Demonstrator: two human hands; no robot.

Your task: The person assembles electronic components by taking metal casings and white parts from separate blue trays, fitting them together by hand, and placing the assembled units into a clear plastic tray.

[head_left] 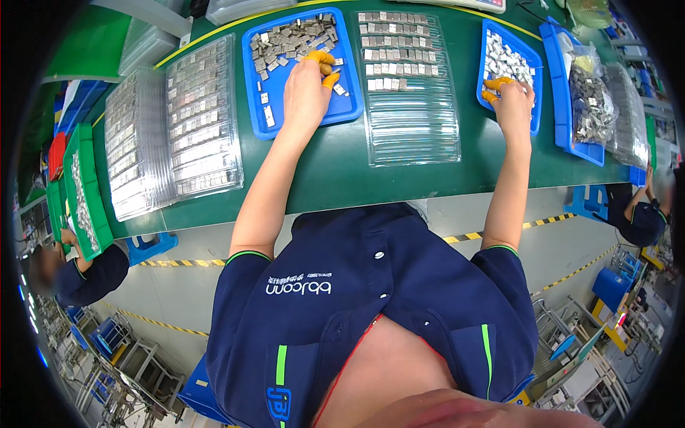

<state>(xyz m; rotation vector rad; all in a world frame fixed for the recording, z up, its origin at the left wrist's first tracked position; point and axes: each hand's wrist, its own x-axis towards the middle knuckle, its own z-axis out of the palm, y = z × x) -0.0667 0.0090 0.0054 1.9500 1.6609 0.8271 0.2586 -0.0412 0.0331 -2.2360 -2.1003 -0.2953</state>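
Observation:
My left hand reaches into a blue tray of small grey metal connector shells. Yellow finger cots cover its curled fingertips; anything between them is hidden. A few pieces lie apart from the heap, near that hand. Over a smaller blue tray of small white-and-silver parts, my right hand bends its yellow-capped fingers close together. What they hold, if anything, I cannot make out. Between the hands lies a clear ribbed plastic tray, its upper rows filled with small grey pieces.
Stacked clear trays with rows of parts cover the left of the green table. At the right stands a blue bin with bagged dark parts. Co-workers sit at both sides, one beside a green bin.

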